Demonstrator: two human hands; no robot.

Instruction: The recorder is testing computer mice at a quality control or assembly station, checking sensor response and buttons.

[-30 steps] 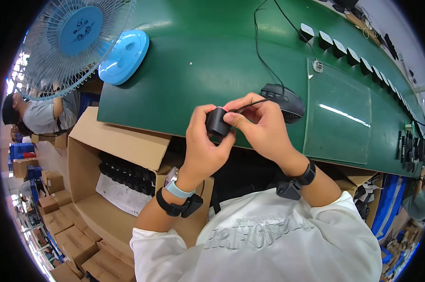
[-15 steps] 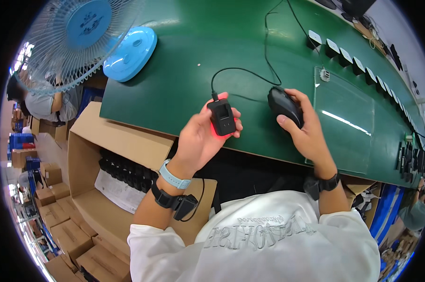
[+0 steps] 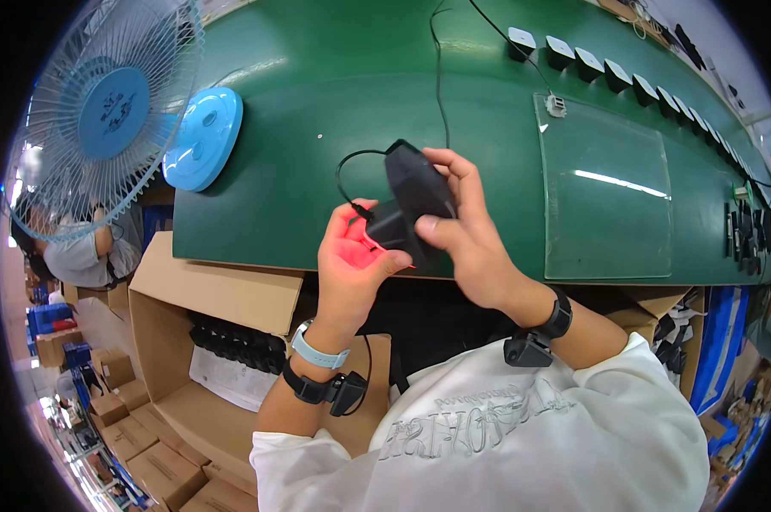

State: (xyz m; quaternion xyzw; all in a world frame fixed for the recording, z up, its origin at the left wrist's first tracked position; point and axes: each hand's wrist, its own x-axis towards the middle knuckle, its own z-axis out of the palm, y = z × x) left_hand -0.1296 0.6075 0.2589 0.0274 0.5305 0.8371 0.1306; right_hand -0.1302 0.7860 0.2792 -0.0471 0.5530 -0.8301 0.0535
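Note:
My left hand [image 3: 349,256] grips a small black box-shaped device [image 3: 385,224] with a black cable [image 3: 340,175] plugged into its end. Red light from that device falls on my palm and fingers. In my right hand [image 3: 479,235] is a larger, faceted black handheld device [image 3: 419,181], tilted, its lower end against or just over the small one. Whether the two are joined I cannot tell, since the larger one and my thumb cover the meeting place. Both hands are above the near edge of the green table [image 3: 300,196].
A blue fan [image 3: 112,111] with a round blue base [image 3: 204,141] stands left. To the right lies a glass sheet [image 3: 607,213], a white plug [image 3: 556,106] at its corner. Black units with white tops [image 3: 560,51] line the back. An open cardboard box [image 3: 172,341] sits below left.
My right hand has brought the larger black device left, onto or over the small device. My left hand has turned and shifted slightly left, and the view has shifted too.

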